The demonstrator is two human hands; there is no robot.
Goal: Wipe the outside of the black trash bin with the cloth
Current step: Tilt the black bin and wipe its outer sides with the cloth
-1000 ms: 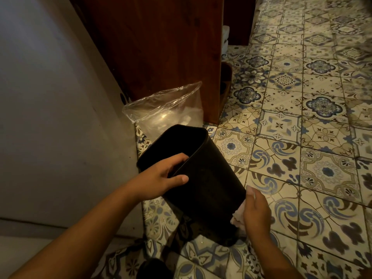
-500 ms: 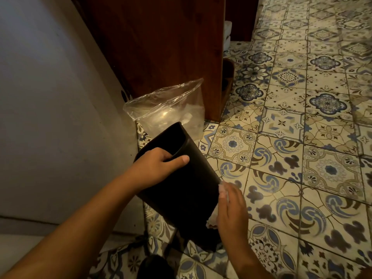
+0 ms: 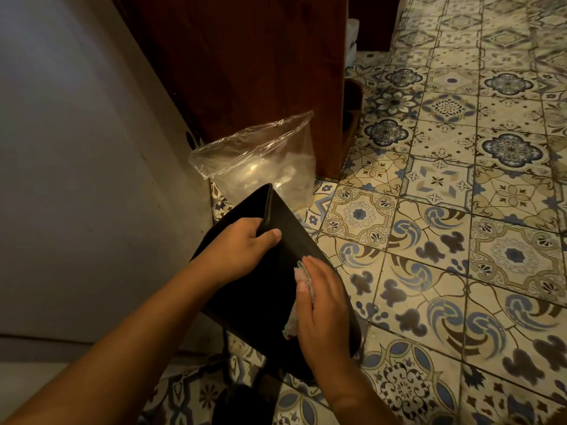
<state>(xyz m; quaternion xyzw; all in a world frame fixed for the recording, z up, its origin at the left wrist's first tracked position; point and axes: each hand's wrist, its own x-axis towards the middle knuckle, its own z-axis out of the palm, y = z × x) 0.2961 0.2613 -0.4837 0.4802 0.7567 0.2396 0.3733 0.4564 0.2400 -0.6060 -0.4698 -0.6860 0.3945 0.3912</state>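
Bin (image 3: 264,305) being held tilted over the floor (image 3: 429,271), long axis running from rim, far-left, to base, near. Left hand (image 3: 242,245) gripping rim, thumb outside. Right hand (image 3: 322,305) pressing cloth (image 3: 302,279) flat-fingered against the upturned side, mid-length, rim lying ahead.

No legible writing in the frame.
The black trash bin (image 3: 264,302) carries no readable label or brand; the clear plastic bag (image 3: 260,161) just behind it and the wooden cabinet (image 3: 245,72) beyond it show no lettering, numbers or signs.
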